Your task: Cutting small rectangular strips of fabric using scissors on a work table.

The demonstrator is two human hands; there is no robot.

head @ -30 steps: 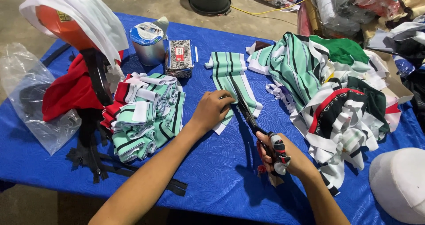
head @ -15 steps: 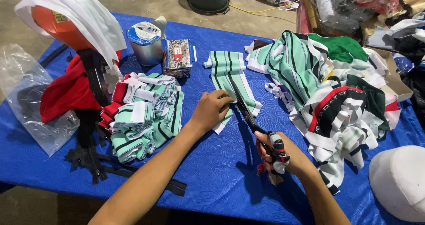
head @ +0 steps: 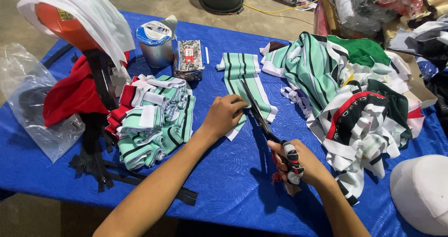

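Scissors (head: 261, 118) lie in the right hand (head: 298, 164), fingers curled shut through the wrapped handles at about 5 o'clock from the strip (head: 246, 85), blades reaching toward 11 o'clock along its length. The left hand (head: 224, 115) presses flat and loosely curled on the strip's near end, pinning it to the blue table (head: 233, 190), fingertips touching the cloth just beside the blades. Against the pictures of a second ago little has shifted: both hands keep their places, the blades sit at nearly the same angle, and the strip has not slid, so the cut looks to be under way rather than finished. At 9 o'clock from the left hand sits a stack of folded strips (head: 154, 120); at 12 o'clock a tin (head: 156, 43) and a small box (head: 188, 59). At 3 o'clock lies a heap of striped cloth (head: 345, 101), and a white cap (head: 422, 192) at 4 o'clock.
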